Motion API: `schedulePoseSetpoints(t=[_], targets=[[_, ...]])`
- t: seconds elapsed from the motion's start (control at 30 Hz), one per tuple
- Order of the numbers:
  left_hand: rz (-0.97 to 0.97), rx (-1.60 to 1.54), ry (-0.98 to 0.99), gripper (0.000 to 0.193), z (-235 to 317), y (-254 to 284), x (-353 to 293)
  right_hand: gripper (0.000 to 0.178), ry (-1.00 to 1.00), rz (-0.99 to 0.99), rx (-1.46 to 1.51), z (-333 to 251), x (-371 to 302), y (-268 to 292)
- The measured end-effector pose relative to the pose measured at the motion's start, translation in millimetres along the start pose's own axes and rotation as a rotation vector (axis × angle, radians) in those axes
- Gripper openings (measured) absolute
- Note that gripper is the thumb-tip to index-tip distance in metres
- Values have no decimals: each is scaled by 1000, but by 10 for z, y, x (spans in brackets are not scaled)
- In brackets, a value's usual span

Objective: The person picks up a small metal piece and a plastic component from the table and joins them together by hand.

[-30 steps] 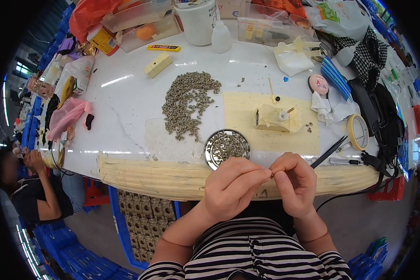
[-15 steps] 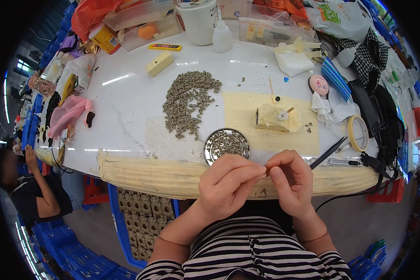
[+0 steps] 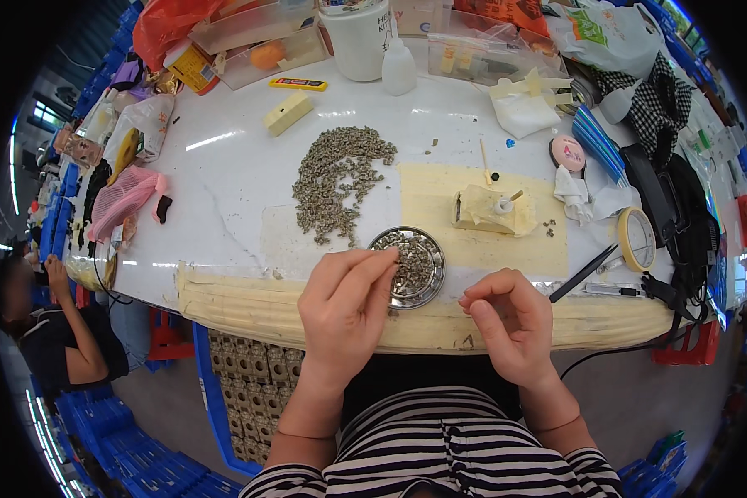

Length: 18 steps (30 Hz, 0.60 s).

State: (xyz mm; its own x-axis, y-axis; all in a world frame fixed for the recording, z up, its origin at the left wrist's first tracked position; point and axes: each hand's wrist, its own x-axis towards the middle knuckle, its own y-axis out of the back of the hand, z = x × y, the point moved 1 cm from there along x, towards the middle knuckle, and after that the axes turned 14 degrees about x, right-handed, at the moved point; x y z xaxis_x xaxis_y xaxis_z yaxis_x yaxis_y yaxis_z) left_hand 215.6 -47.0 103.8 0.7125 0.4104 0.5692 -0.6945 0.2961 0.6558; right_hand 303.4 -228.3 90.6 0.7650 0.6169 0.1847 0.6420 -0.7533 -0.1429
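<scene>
two hands apart now; left hand (image 3: 346, 309) reaches into metal dish (image 3: 408, 267).

Your hands are now apart: your left hand (image 3: 344, 311) reaches its fingertips into the round metal dish (image 3: 408, 267), and your right hand (image 3: 510, 325) stays back, pinched.

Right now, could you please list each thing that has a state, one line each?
left hand: fingertips reaching into the round metal dish
right hand: fingers curled, thumb and forefinger pinched; anything held is too small to tell
round metal dish: partly filled with small grey parts
heap of grey parts: loose, spread on the table
tape roll: lying flat
</scene>
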Motion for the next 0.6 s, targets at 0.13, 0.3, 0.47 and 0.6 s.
schedulePoseSetpoints(t=[0.13, 0.3, 0.47, 0.6], targets=[[-40, 125, 174, 12, -297, 49, 107, 9, 2, 6, -12, 10, -5, 9], [-140, 59, 209, 12, -401, 56, 152, 9, 9, -5, -22, -5, 2, -6], [-135, 77, 225, 9, -391, 70, 131, 9, 6, -3, -25, 6, -2, -4], [-116, 167, 171, 9, -400, 76, 123, 9, 10, 1, -23, 12, -3, -6]])
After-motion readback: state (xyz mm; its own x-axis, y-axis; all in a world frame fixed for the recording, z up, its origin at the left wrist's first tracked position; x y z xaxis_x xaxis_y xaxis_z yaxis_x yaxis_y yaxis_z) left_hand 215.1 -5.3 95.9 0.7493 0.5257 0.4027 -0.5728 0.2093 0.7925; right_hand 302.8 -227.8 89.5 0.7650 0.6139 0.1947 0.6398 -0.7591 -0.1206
